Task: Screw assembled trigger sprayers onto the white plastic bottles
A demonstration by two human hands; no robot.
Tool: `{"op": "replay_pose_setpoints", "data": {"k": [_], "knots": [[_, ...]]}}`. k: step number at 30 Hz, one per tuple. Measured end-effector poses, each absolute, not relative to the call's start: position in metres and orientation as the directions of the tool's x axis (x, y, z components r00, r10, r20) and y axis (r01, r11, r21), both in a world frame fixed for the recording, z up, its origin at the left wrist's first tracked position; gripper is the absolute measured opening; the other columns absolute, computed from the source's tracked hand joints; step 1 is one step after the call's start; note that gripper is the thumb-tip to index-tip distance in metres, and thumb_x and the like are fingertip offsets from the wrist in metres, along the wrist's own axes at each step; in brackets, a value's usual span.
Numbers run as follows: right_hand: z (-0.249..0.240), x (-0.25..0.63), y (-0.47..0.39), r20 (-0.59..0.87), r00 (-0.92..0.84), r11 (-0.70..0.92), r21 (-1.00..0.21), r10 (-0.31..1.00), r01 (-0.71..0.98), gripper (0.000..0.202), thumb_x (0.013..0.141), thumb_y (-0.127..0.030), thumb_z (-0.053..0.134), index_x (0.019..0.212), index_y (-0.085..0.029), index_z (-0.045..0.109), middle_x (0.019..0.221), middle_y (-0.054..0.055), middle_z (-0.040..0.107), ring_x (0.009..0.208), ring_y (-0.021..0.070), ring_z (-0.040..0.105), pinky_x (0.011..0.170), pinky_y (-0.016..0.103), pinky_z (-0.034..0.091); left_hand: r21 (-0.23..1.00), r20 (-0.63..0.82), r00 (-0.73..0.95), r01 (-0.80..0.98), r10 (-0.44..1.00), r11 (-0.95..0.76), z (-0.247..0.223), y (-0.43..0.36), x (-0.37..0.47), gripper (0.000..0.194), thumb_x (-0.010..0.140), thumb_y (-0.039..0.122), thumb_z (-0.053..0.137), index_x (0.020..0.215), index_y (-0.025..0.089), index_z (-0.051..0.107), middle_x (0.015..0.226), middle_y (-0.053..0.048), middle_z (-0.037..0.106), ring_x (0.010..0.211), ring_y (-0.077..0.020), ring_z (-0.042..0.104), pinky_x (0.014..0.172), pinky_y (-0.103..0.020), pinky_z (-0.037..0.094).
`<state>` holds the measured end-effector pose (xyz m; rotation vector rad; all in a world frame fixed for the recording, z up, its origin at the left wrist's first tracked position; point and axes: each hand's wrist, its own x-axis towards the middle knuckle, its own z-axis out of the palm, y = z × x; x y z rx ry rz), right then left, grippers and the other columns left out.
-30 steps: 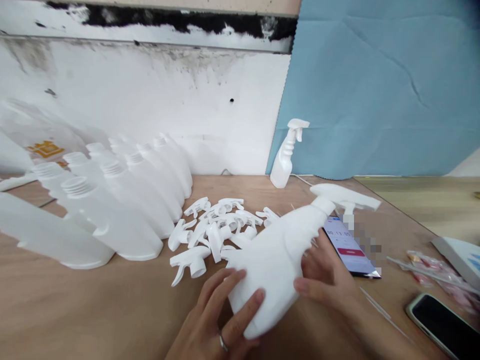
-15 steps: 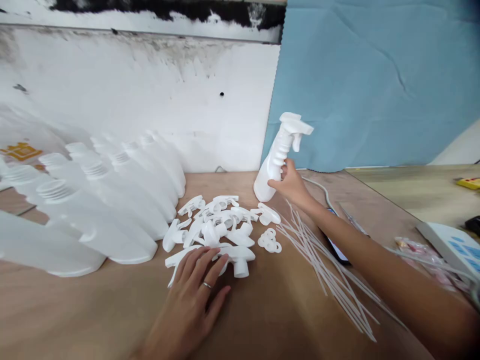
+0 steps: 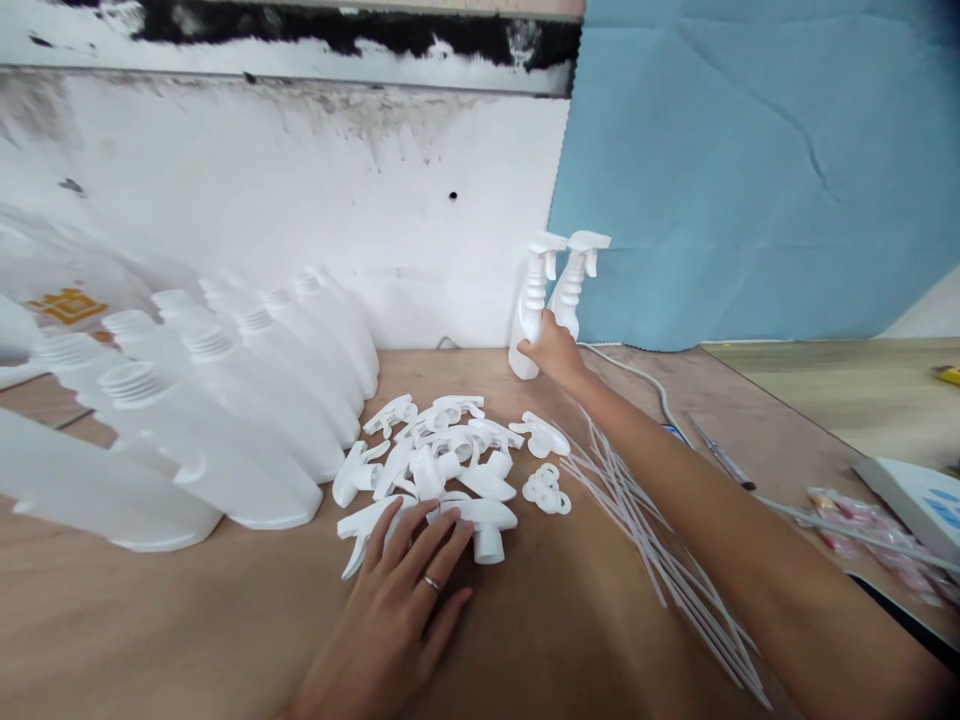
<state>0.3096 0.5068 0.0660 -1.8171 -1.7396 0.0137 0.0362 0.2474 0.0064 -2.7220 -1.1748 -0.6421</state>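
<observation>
At the back of the table my right hand (image 3: 556,350) is closed around the lower body of a white spray bottle (image 3: 523,325), which stands upright with its trigger head on. A second spray bottle (image 3: 576,272) stands just right of it, partly hidden by that hand. My left hand (image 3: 401,590) rests with fingers spread over the near edge of a heap of white trigger spray heads (image 3: 427,470), its fingertips touching the closest ones. Small white rings (image 3: 546,488) lie right of the heap. Thin white tubes (image 3: 645,520) are spread under my right forearm.
Several open white bottles (image 3: 247,440) without heads crowd the left side. Behind are a stained white wall (image 3: 337,220) and a blue cloth (image 3: 750,180). To the right lie a cable (image 3: 645,375), a pen-like tool (image 3: 724,455), a plastic packet (image 3: 874,525) and a white device (image 3: 915,500).
My right hand has moved the tilted spray bottle back and slightly left, setting it upright. A second spray bottle now shows beside it. My left hand has barely moved.
</observation>
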Motion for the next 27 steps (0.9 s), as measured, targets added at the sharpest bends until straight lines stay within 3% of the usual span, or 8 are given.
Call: {"op": "replay_pose_setpoints", "data": {"k": [9,15,22,27], "knots": [[0.07,0.308,0.52,0.332,0.17,-0.06,-0.318,0.928,0.946,0.058,0.089,-0.032,0.056,0.141,-0.011,0.038,0.107,0.021,0.07,0.098,0.0356,0.067,0.08,0.041,0.05,0.153,0.452,0.594,0.683,0.666,-0.714,0.007,0.244,0.041,0.049,0.095,0.017,0.056,0.143,0.018,0.046,0.123,-0.01,0.061,0.12,-0.0272,0.049,0.116,-0.061,0.029],[0.069,0.306,0.527,0.33,0.182,-0.092,-0.27,0.927,0.958,0.054,0.092,-0.029,0.054,0.139,-0.007,0.041,0.111,0.025,0.068,0.101,0.0362,0.066,0.083,0.041,0.049,0.223,0.504,0.551,0.661,0.665,-0.716,0.011,0.243,0.047,0.034,0.095,0.016,0.056,0.129,0.022,0.059,0.115,-0.007,0.064,0.114,-0.0245,0.055,0.116,-0.058,0.032],[0.08,0.303,0.5,0.378,0.155,-0.059,-0.252,0.913,0.966,0.07,0.094,-0.035,0.058,0.15,-0.005,0.028,0.109,0.025,0.069,0.104,0.039,0.065,0.084,0.042,0.048,0.178,0.579,0.589,0.584,0.564,-0.792,0.015,0.239,0.049,0.035,0.095,0.01,0.055,0.129,0.017,0.058,0.11,-0.007,0.069,0.111,-0.0225,0.059,0.115,-0.051,0.034],[0.076,0.312,0.444,0.398,0.063,0.046,-0.258,0.915,0.965,0.045,0.097,-0.039,0.047,0.137,-0.017,0.051,0.102,0.015,0.073,0.095,0.0316,0.068,0.081,0.036,0.047,0.22,0.578,0.598,0.541,0.555,-0.812,0.015,0.237,0.049,0.041,0.095,0.005,0.053,0.134,0.016,0.053,0.106,-0.005,0.069,0.104,-0.0196,0.059,0.112,-0.044,0.037]]}}
